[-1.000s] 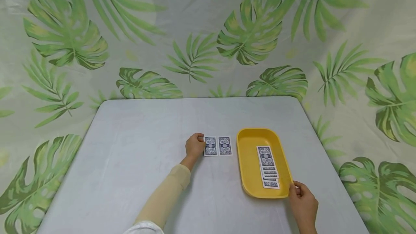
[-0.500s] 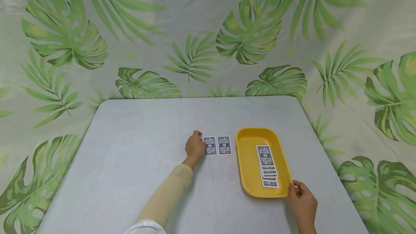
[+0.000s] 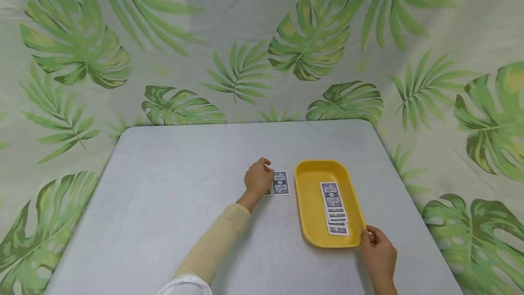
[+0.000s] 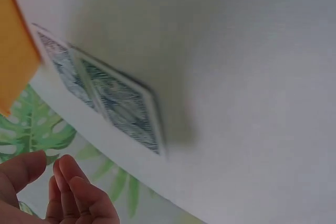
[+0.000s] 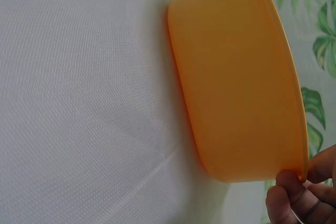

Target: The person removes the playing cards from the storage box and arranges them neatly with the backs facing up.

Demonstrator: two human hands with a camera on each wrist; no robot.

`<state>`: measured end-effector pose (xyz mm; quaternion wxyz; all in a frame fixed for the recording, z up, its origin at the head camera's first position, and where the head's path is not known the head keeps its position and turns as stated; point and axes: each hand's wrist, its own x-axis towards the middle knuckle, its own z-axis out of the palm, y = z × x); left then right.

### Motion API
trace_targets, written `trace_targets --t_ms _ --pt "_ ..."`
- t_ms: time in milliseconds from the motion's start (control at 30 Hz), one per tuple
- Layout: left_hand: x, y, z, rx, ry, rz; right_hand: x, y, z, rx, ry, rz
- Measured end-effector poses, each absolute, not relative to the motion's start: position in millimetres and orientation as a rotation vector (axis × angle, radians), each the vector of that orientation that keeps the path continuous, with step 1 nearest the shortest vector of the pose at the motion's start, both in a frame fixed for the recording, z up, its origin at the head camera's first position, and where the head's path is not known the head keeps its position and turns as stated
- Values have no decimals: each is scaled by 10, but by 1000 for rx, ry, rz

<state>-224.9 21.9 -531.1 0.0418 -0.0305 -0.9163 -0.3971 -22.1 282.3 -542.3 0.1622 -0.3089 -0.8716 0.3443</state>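
Note:
In the head view my left hand (image 3: 259,177) hovers over the left one of two face-down playing cards, covering most of that card (image 3: 268,192). The right card (image 3: 281,183) lies beside it, blue back up. The left wrist view shows the fingers loosely bent, nothing held, apart from the near card (image 4: 123,106). With thumb and fingers my right hand (image 3: 379,254) pinches the rim of a yellow tray (image 3: 309,224) at its near right corner; the right wrist view shows this grip on the tray (image 5: 236,87). Several overlapping playing cards (image 3: 332,195) lie inside the tray.
A pale cloth covers the table (image 3: 172,172). Behind it and at both sides hangs a leaf-patterned sheet (image 3: 241,26). The tray's left wall stands a short way right of the two cards.
My left hand has moved right, from the left card's outer edge to over that card, hiding most of it. My right hand keeps its hold on the tray's corner.

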Motion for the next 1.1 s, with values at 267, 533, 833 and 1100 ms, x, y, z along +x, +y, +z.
trace_targets --t_ms 267,533,833,1100 --pt "-2233 490 -5167 -245 -2788 -1337 -202 2823 -5412 -846 -2475 965" --pt "-2203 793 -5104 -480 -2764 -1406 -211 2824 -5411 -818 -2458 961" --pt "-2202 1016 -5113 -498 -2771 -1445 -228 2802 -5407 -803 -2482 986" --pt "-2186 1203 -5135 -564 -2799 -1547 -208 2831 -5414 -821 -2471 968"
